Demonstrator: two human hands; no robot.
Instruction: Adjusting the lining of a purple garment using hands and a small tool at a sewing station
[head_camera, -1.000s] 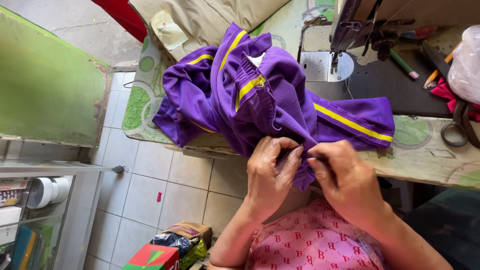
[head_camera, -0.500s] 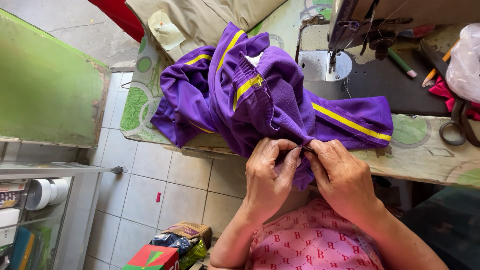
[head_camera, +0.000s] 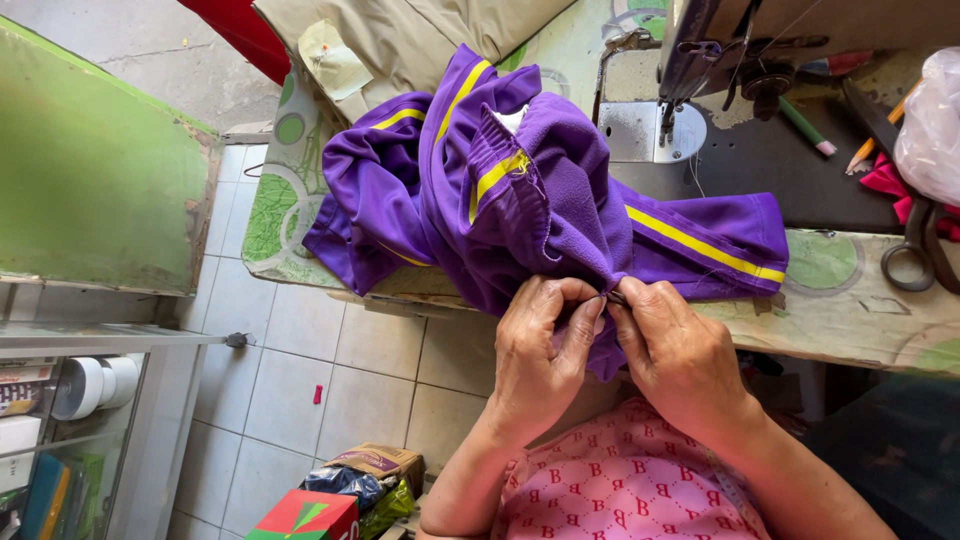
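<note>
Purple jacket (head_camera: 540, 200) lies on the table (head_camera: 850, 310) just above both hands, and left hand (head_camera: 540, 355) and right hand (head_camera: 680, 355) pinch its hem tight together.

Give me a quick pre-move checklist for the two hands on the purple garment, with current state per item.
1. Left hand pinching purple garment at its edge: ok.
2. Right hand pinching the same spot, fingertips meeting the left's: ok.
3. Small tool or pin between the fingertips: cannot tell.
4. Garment supported on table, not slipping off: ok, though the left part overhangs.
5. Fabric clear of sewing machine needle: ok.
6. Scissors clear of the hands: ok.
</note>
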